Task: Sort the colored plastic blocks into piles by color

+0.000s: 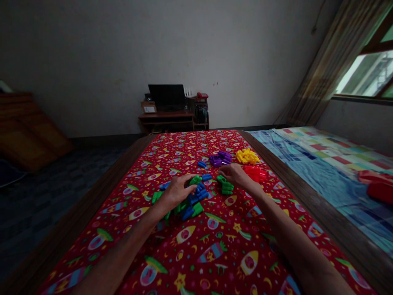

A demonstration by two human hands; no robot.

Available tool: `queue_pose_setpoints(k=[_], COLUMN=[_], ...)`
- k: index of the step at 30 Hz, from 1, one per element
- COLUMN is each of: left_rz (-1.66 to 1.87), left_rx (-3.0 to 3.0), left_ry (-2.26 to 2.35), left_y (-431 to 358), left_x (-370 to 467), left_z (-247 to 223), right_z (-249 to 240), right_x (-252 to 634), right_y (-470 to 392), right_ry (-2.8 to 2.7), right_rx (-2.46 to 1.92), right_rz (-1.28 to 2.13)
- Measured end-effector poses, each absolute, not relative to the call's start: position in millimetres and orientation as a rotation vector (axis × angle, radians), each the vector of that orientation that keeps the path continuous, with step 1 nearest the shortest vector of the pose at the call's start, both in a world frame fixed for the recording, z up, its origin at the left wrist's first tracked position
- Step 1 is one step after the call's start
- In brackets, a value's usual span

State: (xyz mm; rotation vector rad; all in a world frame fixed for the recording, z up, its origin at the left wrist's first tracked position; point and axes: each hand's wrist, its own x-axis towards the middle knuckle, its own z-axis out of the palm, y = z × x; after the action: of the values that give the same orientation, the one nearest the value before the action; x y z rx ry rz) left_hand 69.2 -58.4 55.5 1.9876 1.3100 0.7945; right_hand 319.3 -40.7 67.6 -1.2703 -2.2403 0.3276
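Observation:
My left hand (178, 190) is over a mixed pile of blue pieces (199, 194) and green pieces (197, 209), its thumb and fingers closed round a green piece (195, 180). My right hand (235, 174) reaches in from the right, fingertips bent down at a small group of green pieces (227, 187); whether it holds one is hard to make out. Beyond the hands lie a purple pile (220, 159) and a lone blue piece (202, 164). A yellow pile (247, 156) sits farther right, with a red pile (255, 173) beside my right wrist.
A red patterned cloth (184, 266) covers the long table with dark wooden edges (276, 174). A bed with a blue sheet (307, 180) stands at the right. At the far wall are a desk (167, 116) and monitor (168, 96); a wooden cabinet (30, 127) is at the left.

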Motion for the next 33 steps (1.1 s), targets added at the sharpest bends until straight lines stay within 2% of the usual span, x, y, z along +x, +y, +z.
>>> queue_pose_setpoints(k=[3, 7, 14, 19, 23, 27, 30, 33], left_rz=[0.837, 0.814, 0.646, 0.288, -0.068, -0.261, -0.304, -0.177], left_rx=[2.043, 2.115, 2.448, 2.43, 2.354, 2.324, 2.366, 2.447], left_ry=[1.294, 1.327, 1.51, 1.662, 1.737, 1.671, 1.655, 1.63], left_y=[-66, -74, -53, -33, -35, -47, -54, -57], left_x=[78, 86, 42, -8, -26, -7, 14, 23], left_z=[56, 57, 77, 87, 88, 82, 75, 75], right_z=[75, 77, 62, 43, 42, 52, 59, 62], right_x=[302, 280, 308, 321, 314, 301, 290, 283], right_y=[-50, -60, -38, -31, -36, -47, -56, -62], right_ry=[-2.13, -2.278, -2.192, -2.265, -2.117, -2.083, -2.147, -2.24], right_rx=[-1.124, -0.884, -1.291, -1.465, -1.316, -1.089, -1.026, -1.018], right_rz=[0.466, 0.63, 0.427, 0.288, 0.028, 0.094, 0.163, 0.248])
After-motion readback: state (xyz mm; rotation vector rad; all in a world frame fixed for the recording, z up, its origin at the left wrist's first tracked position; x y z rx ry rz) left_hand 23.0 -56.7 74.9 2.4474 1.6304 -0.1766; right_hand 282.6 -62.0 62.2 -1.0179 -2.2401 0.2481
